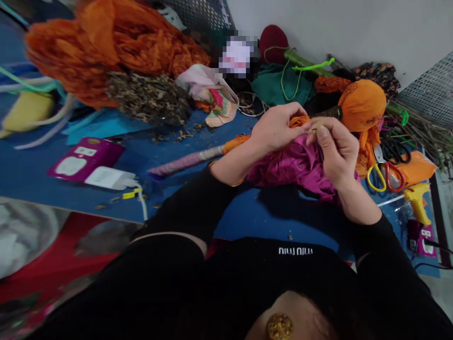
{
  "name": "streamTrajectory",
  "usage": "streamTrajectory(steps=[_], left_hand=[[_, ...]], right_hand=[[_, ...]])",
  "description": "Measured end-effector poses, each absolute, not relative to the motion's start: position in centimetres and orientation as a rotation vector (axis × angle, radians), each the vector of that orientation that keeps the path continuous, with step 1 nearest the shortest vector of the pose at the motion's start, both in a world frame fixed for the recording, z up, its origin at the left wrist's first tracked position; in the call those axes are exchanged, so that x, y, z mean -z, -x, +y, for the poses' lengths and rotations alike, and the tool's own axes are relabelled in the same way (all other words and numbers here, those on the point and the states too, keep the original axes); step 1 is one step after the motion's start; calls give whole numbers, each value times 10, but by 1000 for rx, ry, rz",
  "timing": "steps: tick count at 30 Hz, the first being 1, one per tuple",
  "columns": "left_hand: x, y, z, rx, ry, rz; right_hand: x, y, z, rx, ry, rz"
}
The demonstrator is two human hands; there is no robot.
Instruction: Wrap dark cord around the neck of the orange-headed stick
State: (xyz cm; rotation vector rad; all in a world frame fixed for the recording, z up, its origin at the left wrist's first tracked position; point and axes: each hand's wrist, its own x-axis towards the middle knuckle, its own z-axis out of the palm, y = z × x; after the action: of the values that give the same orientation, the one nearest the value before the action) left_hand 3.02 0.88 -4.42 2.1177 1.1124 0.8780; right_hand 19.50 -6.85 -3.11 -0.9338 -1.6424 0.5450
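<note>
Close together at the middle of the head view, my two hands work over a heap of magenta cloth [293,163]. My left hand [274,127] is closed, with a bunch of orange cloth [299,121] between its thumb and fingers. My right hand [336,148] pinches something small at the left fingertips, too small to make out. A wrapped stick [184,163], pinkish and grey towards its end, runs left from under my left forearm. Just beyond my right hand lies an orange cloth-covered ball [364,105] with a dark handle [327,113].
Scissors [385,177] and a yellow glue gun [419,203] lie right, by an orange sheet [415,167]. Orange fabric [116,42], dried plant matter [148,97] and a purple package [85,160] lie left on the blue table [255,215]. Behind is a red ball-shaped head [273,43].
</note>
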Motion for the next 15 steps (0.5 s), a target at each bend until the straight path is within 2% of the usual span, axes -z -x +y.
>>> streamTrajectory(steps=[5, 11, 15], left_hand=[[40, -30, 2, -776, -2178, 1178], [37, -32, -3, -675, -2188, 1254], [37, -30, -3, -683, -2191, 1222]], right_hand=[[19, -218, -59, -174, 866, -1778], [25, -221, -52, -428, 743, -1738], [27, -219, -49, -473, 773, -1738]])
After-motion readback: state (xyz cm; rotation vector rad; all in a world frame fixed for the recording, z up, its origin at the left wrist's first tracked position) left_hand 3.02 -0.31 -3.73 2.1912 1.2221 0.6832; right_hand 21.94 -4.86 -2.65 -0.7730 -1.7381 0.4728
